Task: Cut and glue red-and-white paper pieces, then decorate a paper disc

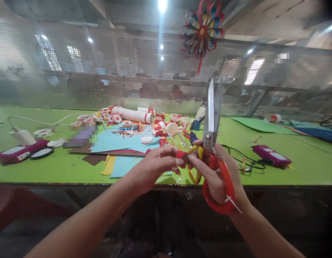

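Note:
My left hand (160,163) pinches a small red and brown paper piece (183,156) between thumb and fingers. The thumb and fingertips of my right hand (212,172) meet the same piece from the other side. Hooked in my right hand is a pair of scissors (211,118) with red handles, its metal blades pointing up and close together. A thin white scrap (232,204) clings to the red handle. Just behind my right fingers shows a yellow loop-shaped handle (193,175), partly covered; whether it belongs to another tool I cannot tell.
Blue paper sheets (112,139), paper cups (159,128) and a long white paper-cup stack (132,114) lie on the green table (74,172). Purple devices (272,156) with cables sit at both sides. Behind stands a perforated metal screen (123,61) with a paper flower (202,31) hanging.

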Available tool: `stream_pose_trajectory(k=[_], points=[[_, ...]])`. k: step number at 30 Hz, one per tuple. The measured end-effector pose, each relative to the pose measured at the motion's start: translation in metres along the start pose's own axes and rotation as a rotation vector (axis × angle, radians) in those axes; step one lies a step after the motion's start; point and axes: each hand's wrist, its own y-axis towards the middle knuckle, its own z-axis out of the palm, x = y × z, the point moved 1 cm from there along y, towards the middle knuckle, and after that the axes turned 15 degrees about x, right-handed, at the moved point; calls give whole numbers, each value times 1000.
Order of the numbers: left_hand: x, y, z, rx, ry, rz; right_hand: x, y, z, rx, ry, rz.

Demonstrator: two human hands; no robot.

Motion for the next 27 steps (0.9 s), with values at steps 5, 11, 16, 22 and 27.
stream_pose_trajectory(k=[5,11,16,22,27], points=[[23,-4,29,-286,-216,195,-9,-4,8,-105,170,-5],[33,3,45,-474,-172,278,-9,-6,18,-170,252,-4],[44,10,44,-538,-204,332,-10,-5,26,-203,235,32],[45,11,40,-594,-212,272,-15,-6,31,-219,230,61],[42,5,34,-607,-180,252,-12,-5,35,-210,145,85]])
